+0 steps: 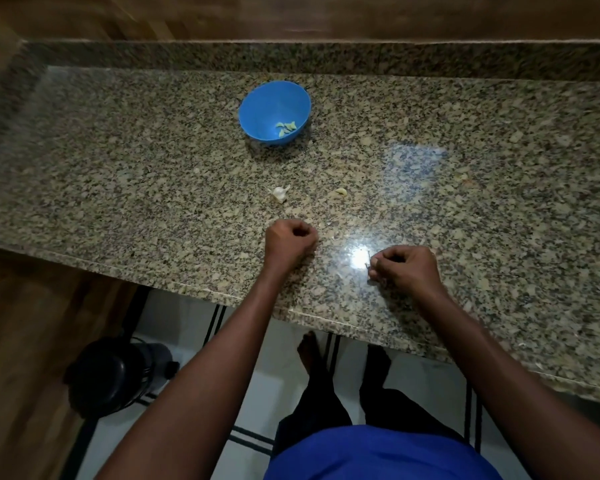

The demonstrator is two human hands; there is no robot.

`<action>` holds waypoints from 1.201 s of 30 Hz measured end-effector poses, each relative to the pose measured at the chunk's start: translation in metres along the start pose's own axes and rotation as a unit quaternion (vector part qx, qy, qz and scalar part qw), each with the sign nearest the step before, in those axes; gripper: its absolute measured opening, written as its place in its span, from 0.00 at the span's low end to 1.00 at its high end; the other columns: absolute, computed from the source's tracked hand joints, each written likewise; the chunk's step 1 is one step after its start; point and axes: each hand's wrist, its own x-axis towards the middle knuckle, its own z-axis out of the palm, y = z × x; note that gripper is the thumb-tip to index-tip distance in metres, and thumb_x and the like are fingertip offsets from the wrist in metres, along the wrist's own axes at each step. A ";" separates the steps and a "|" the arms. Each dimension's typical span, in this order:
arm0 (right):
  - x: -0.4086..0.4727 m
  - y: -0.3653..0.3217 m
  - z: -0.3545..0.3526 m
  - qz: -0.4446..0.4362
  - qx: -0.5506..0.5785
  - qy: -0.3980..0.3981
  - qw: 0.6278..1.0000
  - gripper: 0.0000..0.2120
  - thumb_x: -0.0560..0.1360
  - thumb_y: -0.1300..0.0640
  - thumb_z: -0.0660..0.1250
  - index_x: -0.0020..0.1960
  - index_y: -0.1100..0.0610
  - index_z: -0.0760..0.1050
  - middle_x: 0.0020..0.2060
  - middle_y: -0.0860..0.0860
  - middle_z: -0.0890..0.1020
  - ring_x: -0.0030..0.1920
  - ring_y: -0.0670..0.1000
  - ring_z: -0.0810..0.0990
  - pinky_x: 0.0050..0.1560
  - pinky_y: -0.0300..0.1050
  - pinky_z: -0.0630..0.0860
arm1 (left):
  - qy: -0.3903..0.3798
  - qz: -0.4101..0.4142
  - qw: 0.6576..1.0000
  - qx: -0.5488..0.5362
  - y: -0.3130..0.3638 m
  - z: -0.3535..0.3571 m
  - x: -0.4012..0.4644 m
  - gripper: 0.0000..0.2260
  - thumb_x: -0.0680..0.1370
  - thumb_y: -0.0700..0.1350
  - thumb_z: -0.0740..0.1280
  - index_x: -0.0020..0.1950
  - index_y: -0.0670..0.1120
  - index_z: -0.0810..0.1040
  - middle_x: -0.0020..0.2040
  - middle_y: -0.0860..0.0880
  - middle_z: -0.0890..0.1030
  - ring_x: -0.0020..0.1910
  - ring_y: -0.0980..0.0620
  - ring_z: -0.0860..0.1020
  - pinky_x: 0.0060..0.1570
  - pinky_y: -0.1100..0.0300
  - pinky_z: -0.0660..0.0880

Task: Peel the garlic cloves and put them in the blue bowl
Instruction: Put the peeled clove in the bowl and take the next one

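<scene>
Your left hand [291, 237] is curled into a fist — anything inside is hidden. Peeled cloves [286, 128] lie in the blue bowl [274, 114]; 2 garlic pieces [280, 194] wait nearby. Your right hand [404, 266] pinches something tiny — unclear what.

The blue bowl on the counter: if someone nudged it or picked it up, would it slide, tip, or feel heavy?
The blue bowl looks like thin plastic, so probably light. The granite counter is polished and glossy, so a push would likely make it slide rather than grip. It seems to narrow toward its base and holds only a few peeled cloves, so a push on its rim might tip it.
</scene>
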 end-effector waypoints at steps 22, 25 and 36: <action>0.014 -0.006 0.001 0.025 0.040 0.017 0.999 0.04 0.75 0.64 0.75 0.42 0.64 0.84 0.34 0.60 0.86 0.39 0.59 0.88 0.45 0.59 0.86 | 0.073 0.139 0.965 0.211 0.029 0.083 -0.007 0.06 0.81 0.34 0.66 0.46 0.38 0.81 0.43 0.47 0.77 0.39 0.52 0.74 0.37 0.59 0.78; 0.014 -0.006 0.000 0.036 0.060 0.019 0.997 0.04 0.75 0.66 0.75 0.42 0.66 0.83 0.35 0.62 0.85 0.38 0.60 0.87 0.45 0.60 0.86 | 0.087 0.172 0.949 0.248 0.025 0.083 -0.015 0.14 0.81 0.30 0.63 0.37 0.41 0.78 0.35 0.47 0.76 0.32 0.51 0.73 0.28 0.53 0.78; 0.005 -0.014 0.023 0.026 0.042 -0.022 0.999 0.04 0.75 0.66 0.75 0.44 0.67 0.84 0.37 0.62 0.86 0.40 0.62 0.88 0.48 0.61 0.85 | 0.049 -0.057 0.997 -0.010 -0.025 0.000 -0.032 0.02 0.76 0.35 0.74 0.46 0.40 0.86 0.38 0.48 0.85 0.33 0.55 0.84 0.32 0.69 0.79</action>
